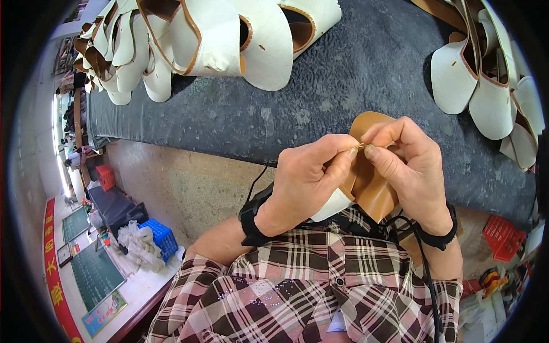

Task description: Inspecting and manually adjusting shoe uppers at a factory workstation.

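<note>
At 3 o'clock in our view, we clamp a thin tan strand [361, 146] between the fingertips of our left hand [300, 183] and right hand [416, 171], over a tan-and-white shoe upper [374, 197], while white shoe uppers [266, 51] lie on the dark table [229, 117] at 11 and 2 o'clock.

Clothing: I'm viewing a dark-brown, pink and white plaid shirt [309, 260]
Trim: shiny dots [269, 292] and a round dark button [340, 282] are showing
Wristwear: two black wrist straps [252, 220] are sitting snug
Wiring: a thin black cable [429, 274] is trailing downward
</note>
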Motion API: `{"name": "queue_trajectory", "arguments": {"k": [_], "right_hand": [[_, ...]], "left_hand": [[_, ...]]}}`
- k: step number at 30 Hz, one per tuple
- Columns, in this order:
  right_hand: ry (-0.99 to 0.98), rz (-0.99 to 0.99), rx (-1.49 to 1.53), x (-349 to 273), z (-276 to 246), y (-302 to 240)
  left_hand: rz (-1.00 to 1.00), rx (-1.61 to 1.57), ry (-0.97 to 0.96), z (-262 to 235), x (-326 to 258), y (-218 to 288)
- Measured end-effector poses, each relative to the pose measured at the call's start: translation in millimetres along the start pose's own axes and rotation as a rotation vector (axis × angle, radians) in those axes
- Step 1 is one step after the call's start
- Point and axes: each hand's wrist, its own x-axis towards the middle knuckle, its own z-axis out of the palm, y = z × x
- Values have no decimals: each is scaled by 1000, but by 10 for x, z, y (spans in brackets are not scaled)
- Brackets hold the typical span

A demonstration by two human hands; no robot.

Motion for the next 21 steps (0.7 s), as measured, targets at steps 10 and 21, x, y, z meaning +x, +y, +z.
{"name": "queue_trajectory", "arguments": {"k": [10,21], "right_hand": [[14,9,42,65,-6,11],[-39,186,400,161,-113,116]], "left_hand": [[-42,-75,-38,10,60,-23],[-194,-267,-156,7,220,2]]}}
